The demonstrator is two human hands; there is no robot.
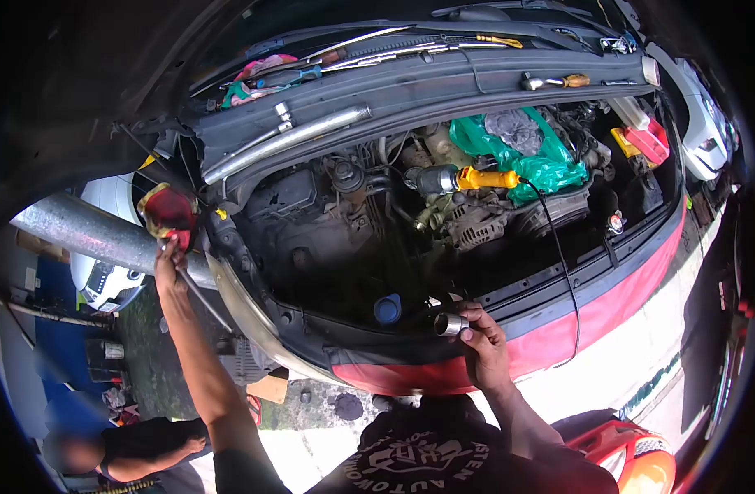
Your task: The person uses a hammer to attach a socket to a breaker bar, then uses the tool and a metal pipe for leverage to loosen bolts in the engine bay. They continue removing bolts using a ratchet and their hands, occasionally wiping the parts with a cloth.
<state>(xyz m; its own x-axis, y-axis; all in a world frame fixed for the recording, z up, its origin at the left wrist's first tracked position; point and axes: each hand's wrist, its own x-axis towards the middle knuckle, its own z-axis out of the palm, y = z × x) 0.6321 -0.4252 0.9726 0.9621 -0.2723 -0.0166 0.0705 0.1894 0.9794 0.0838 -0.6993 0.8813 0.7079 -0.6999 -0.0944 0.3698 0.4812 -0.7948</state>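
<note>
My left hand (170, 262) is raised at the left of the engine bay, its fingers closed around a thin metal bar (206, 301) that slants down to the right. Against its fingertips is a dark red thing with a ragged yellowish edge (170, 211), whose kind I cannot make out. Over the front edge of the car, my right hand (486, 344) grips a short, shiny metal socket (451, 324), its hollow end turned to the left. Just left of the socket, a blue round cap (387, 309) shows in the engine bay (311, 247).
A yellow-handled work light (484, 179) lies on the engine, its black cable (563, 272) hanging over the red front cover (402, 375). Green plastic (550, 169) lies behind it. A ratchet (558, 81) and metal pipe (291, 142) rest along the cowl. Another person (147, 445) is at lower left.
</note>
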